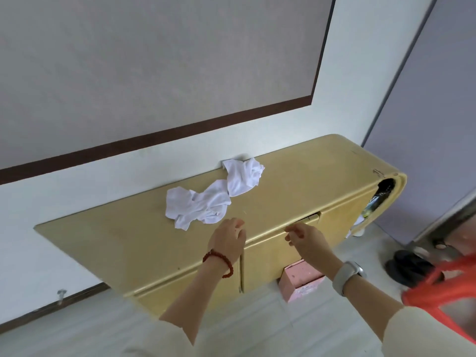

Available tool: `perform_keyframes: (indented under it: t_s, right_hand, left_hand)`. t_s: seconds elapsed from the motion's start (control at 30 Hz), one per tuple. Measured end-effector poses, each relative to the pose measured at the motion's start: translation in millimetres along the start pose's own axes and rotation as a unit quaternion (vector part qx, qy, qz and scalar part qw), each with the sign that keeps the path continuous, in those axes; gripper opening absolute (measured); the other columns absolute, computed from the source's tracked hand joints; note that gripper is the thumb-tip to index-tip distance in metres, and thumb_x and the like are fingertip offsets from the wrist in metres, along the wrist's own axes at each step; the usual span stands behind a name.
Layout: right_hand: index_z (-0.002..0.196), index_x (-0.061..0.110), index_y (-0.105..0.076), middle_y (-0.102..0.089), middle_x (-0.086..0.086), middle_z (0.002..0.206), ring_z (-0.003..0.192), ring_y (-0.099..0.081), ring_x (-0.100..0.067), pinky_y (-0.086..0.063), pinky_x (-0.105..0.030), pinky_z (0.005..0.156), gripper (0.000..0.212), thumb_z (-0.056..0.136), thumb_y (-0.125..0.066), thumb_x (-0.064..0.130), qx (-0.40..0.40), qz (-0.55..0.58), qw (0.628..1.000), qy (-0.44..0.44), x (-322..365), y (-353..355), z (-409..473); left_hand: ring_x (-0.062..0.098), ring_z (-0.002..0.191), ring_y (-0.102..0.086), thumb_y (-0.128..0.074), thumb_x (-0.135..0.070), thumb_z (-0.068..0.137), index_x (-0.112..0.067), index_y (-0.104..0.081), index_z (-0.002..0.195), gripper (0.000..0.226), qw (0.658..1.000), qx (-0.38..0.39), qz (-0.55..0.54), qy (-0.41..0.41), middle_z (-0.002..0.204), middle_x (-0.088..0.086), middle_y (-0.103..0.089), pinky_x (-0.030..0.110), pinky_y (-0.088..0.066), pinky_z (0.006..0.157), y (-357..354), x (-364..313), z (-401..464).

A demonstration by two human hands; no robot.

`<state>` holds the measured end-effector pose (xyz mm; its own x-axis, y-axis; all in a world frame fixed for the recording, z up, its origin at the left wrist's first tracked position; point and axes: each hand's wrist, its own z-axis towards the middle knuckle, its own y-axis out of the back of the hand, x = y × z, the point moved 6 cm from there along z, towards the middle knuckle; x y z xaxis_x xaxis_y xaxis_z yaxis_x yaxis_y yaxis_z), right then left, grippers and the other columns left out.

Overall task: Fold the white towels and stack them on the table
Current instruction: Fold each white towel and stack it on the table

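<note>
Towels lie crumpled and unfolded on the yellow worktop [296,181]: one white towel [198,206] sits nearest the person, and a second white towel [243,177] lies behind it toward the wall, touching the first. Just short of the near towel, the left hand [229,238] hovers over the worktop with fingers loosely curved, its grip holding nothing. Beside it, over the worktop's front edge, the right hand [305,238] hangs with fingers relaxed and slightly bent, also holding nothing. Below that edge a pink box [301,279] stands on the floor.
</note>
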<state>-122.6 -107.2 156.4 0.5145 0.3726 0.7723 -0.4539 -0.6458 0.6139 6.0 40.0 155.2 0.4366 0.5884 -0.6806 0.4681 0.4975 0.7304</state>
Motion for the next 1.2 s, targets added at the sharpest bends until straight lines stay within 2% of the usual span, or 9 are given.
perform_keyframes:
  t_s: [0.1, 0.3, 0.5, 0.67, 0.83, 0.97, 1.03, 1.1, 1.2]
  right_hand:
    - [0.099, 0.009, -0.066, -0.068, -0.005, 0.086, 0.084, -0.061, -0.021, -0.044, -0.026, 0.077, 0.021, 0.087, -0.049, 0.005, 0.010, 0.003, 1.000, -0.012, -9.5, -6.1, 58.3]
    - [0.098, 0.009, -0.065, -0.065, 0.000, 0.081, 0.080, -0.061, -0.017, -0.044, -0.024, 0.072, 0.022, 0.088, -0.046, 0.004, 0.019, 0.012, 0.999, -0.040, -34.0, -11.2, 169.5]
    - [0.097, 0.007, -0.066, -0.070, -0.008, 0.085, 0.083, -0.064, -0.024, -0.050, -0.034, 0.080, 0.022, 0.086, -0.047, 0.003, 0.036, 0.002, 0.996, -0.084, -58.5, -24.2, 274.1]
    - [0.097, 0.007, -0.065, -0.068, -0.004, 0.079, 0.078, -0.065, -0.027, -0.050, -0.034, 0.074, 0.024, 0.086, -0.045, 0.001, 0.068, -0.011, 0.993, -0.095, -72.2, -35.7, 325.1]
    - [0.118, 0.013, -0.055, -0.063, -0.004, 0.104, 0.086, -0.059, -0.016, -0.049, -0.034, 0.083, 0.033, 0.087, -0.052, 0.004, 0.080, -0.004, 0.996, -0.044, -63.0, -37.6, 355.0]
    - [0.139, 0.027, -0.028, -0.037, 0.015, 0.124, 0.106, -0.046, -0.003, -0.043, -0.019, 0.088, 0.066, 0.084, -0.064, 0.021, 0.134, 0.016, 0.989, 0.065, -30.4, -36.9, 368.3]
    - [0.130, 0.024, -0.041, -0.047, 0.014, 0.118, 0.100, -0.051, -0.001, -0.045, -0.019, 0.085, 0.050, 0.085, -0.062, 0.028, 0.098, 0.040, 0.987, 0.119, -12.9, -22.8, 374.3]
    - [0.111, 0.020, -0.056, -0.057, 0.011, 0.104, 0.088, -0.056, -0.001, -0.047, -0.018, 0.077, 0.032, 0.085, -0.052, 0.038, 0.035, 0.066, 0.983, 0.166, 2.1, 3.3, 379.8]
    - [0.099, 0.020, -0.058, -0.059, 0.008, 0.092, 0.080, -0.056, -0.002, -0.043, -0.010, 0.065, 0.022, 0.084, -0.052, 0.034, -0.006, 0.090, 0.975, 0.203, 12.5, 47.8, 390.7]
  left_hand:
    - [0.016, 0.110, -0.053, -0.047, -0.017, 0.092, -0.015, -0.055, 0.120, 0.029, 0.999, 0.013, 0.048, 0.005, 0.121, 0.001, -0.054, 0.027, -0.042, 0.091, -22.8, 9.3, 66.8]
    - [0.020, 0.120, -0.044, -0.044, -0.009, 0.090, -0.018, -0.044, 0.130, 0.042, 0.990, 0.062, 0.121, 0.041, 0.136, 0.005, -0.038, 0.034, -0.044, 0.094, -76.9, 47.5, 199.1]
    - [0.024, 0.120, -0.037, -0.041, 0.005, 0.084, -0.028, -0.025, 0.140, 0.067, 0.984, 0.068, 0.114, 0.116, 0.141, 0.008, -0.024, 0.033, -0.041, 0.088, -121.7, 73.3, 300.7]
    - [0.022, 0.116, -0.039, -0.053, -0.004, 0.086, -0.026, -0.047, 0.125, 0.046, 0.986, 0.023, 0.148, 0.076, 0.133, 0.007, -0.032, 0.033, -0.045, 0.075, -130.8, 76.0, 344.7]
    - [0.025, 0.090, -0.054, -0.059, -0.006, 0.079, -0.009, -0.069, 0.090, 0.015, 0.997, -0.078, 0.023, 0.013, 0.096, 0.006, -0.062, 0.026, -0.041, 0.075, -114.8, 50.0, 367.7]
    - [0.000, 0.066, -0.055, -0.060, -0.012, 0.084, -0.019, -0.063, 0.073, 0.013, 0.982, -0.048, -0.168, 0.072, 0.069, -0.012, -0.061, 0.006, -0.039, 0.063, -94.2, 8.2, 377.6]
    - [0.002, 0.065, -0.056, -0.061, -0.016, 0.081, -0.022, -0.059, 0.066, 0.017, 0.968, -0.024, -0.236, 0.079, 0.067, -0.008, -0.062, 0.011, -0.042, 0.064, -89.0, -12.9, 381.5]
    - [0.017, 0.071, -0.059, -0.060, -0.026, 0.076, -0.019, -0.063, 0.067, 0.012, 0.950, -0.004, -0.301, 0.078, 0.073, 0.002, -0.065, 0.030, -0.049, 0.069, -84.4, -35.3, 385.2]
    - [0.011, 0.066, -0.055, -0.063, -0.017, 0.082, -0.024, -0.062, 0.063, 0.020, 0.952, 0.007, -0.298, 0.068, 0.061, -0.011, -0.061, 0.037, -0.049, 0.067, -79.7, -68.7, 390.9]
